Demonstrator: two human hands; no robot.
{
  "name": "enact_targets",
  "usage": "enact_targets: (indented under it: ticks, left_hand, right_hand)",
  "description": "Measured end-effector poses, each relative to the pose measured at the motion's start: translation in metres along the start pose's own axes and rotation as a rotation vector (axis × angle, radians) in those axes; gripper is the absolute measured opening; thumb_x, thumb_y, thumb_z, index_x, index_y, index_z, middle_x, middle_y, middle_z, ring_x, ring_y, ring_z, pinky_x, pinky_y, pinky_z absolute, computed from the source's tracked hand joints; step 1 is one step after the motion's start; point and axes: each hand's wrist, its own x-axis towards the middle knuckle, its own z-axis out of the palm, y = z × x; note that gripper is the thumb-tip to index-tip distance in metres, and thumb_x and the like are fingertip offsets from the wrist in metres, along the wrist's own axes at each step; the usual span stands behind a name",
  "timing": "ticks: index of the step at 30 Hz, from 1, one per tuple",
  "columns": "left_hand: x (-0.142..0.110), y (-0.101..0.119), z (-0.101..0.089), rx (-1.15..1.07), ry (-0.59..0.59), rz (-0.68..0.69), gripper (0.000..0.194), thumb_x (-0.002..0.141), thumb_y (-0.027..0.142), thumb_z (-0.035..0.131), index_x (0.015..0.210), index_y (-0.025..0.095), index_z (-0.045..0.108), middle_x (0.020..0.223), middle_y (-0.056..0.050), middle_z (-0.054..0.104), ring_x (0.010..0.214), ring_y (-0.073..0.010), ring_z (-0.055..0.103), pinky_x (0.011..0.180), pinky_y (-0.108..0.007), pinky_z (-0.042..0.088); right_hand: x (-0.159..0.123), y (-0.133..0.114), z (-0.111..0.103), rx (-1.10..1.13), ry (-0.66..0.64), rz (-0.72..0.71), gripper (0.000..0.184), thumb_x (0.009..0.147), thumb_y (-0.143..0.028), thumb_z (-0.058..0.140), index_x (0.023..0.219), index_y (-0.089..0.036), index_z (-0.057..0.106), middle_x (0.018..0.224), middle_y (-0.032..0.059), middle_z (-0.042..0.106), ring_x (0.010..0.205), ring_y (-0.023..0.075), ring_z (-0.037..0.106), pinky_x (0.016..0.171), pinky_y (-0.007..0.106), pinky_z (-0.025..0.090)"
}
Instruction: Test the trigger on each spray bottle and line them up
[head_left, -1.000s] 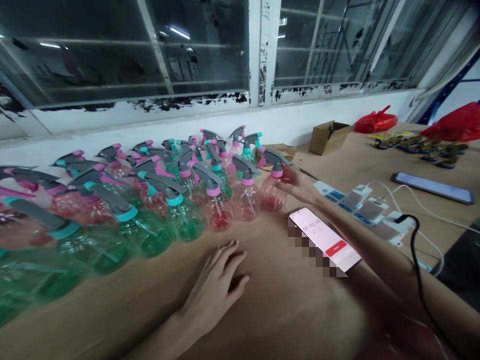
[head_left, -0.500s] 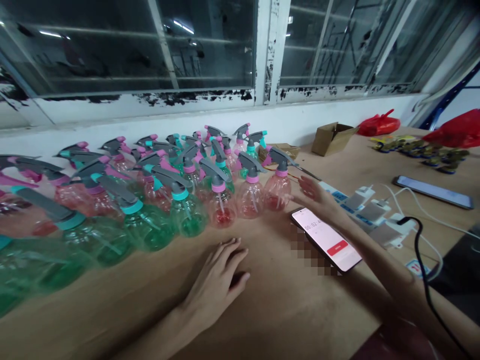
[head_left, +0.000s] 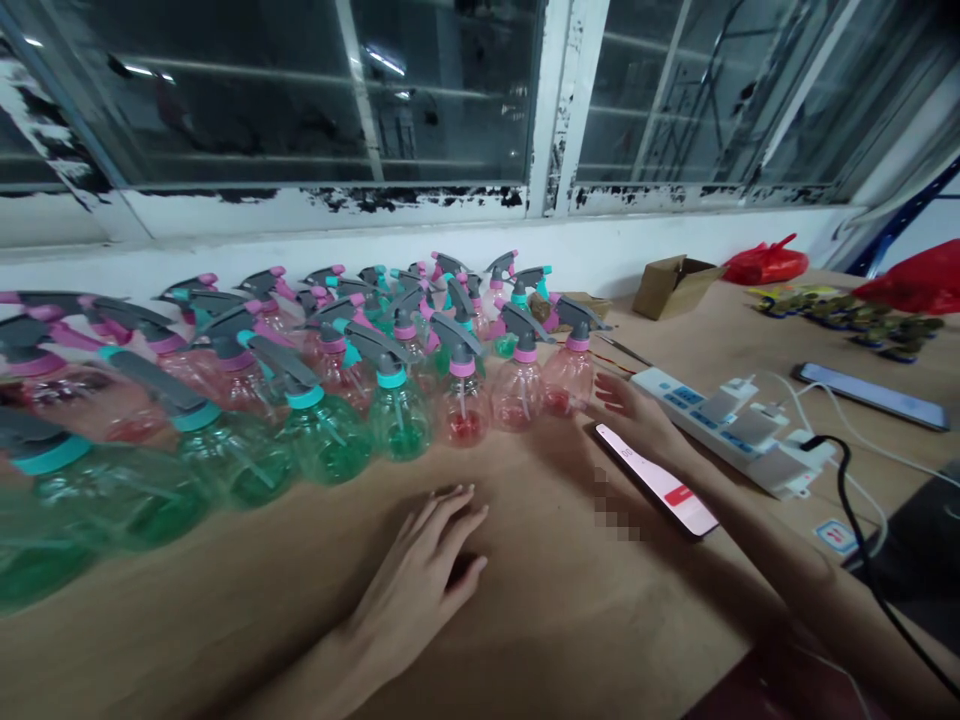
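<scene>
My left hand (head_left: 424, 575) rests on the brown tabletop (head_left: 547, 610), fingers slightly spread, holding nothing. Further right, my right hand (head_left: 637, 415) is held out with its fingers apart beside a pink spray bottle (head_left: 568, 380); whether the fingertips touch it I cannot tell. Below that hand and forearm lies a lit phone (head_left: 649, 475), partly covered by them. Several clear spray bottles, such as a green one (head_left: 401, 420) and another pink one (head_left: 517, 395), stand in rows to the left, with grey trigger heads and some coloured liquid inside.
A white power strip (head_left: 675, 395) with chargers and cables lies right of my right hand. Beyond it are a second phone (head_left: 874, 395) and several small brass-coloured parts (head_left: 862, 312). An open cardboard box (head_left: 671, 290) and a red plastic bag (head_left: 765, 262) sit near the window wall.
The view has swung slightly left, so the bottles appear further right. My right hand has come lower, nearer the phone, hiding more of its screen. My left hand stays resting on the table.
</scene>
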Motion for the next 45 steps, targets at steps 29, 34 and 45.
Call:
enact_targets:
  ticks: [29, 34, 45]
  left_hand:
    - [-0.215, -0.065, -0.152, 0.037, 0.232, -0.659, 0.022, 0.091, 0.034, 0.047, 0.111, 0.03, 0.057, 0.108, -0.001, 0.062, 0.094, -0.0226, 0.062, 0.079, -0.035, 0.053]
    - [-0.256, -0.11, -0.178, 0.018, 0.616, -1.028, 0.026, 0.082, 0.045, 0.054, 0.095, 0.023, 0.061, 0.093, -0.004, 0.063, 0.08, -0.0236, 0.065, 0.057, -0.031, 0.054]
    - [-0.301, -0.227, -0.225, 0.112, 0.908, -1.355, 0.048, 0.08, 0.029, 0.069, 0.121, 0.015, 0.049, 0.119, -0.012, 0.051, 0.102, -0.0277, 0.056, 0.082, -0.045, 0.048]
  right_hand:
    - [-0.119, -0.225, 0.227, 0.28, -0.9, -0.506, 0.017, 0.081, -0.028, 0.061, 0.098, -0.03, 0.063, 0.099, -0.003, 0.07, 0.09, 0.0166, 0.064, 0.083, 0.035, 0.05]
    - [-0.123, -0.246, 0.266, 0.441, -1.012, -0.437, 0.019, 0.08, -0.026, 0.062, 0.099, -0.027, 0.063, 0.098, 0.0, 0.07, 0.09, 0.0175, 0.064, 0.084, 0.037, 0.051]
    - [-0.136, -0.27, 0.32, 0.729, -1.236, -0.214, 0.025, 0.079, -0.026, 0.065, 0.103, -0.025, 0.062, 0.101, 0.0037, 0.068, 0.094, 0.0173, 0.063, 0.086, 0.035, 0.05]
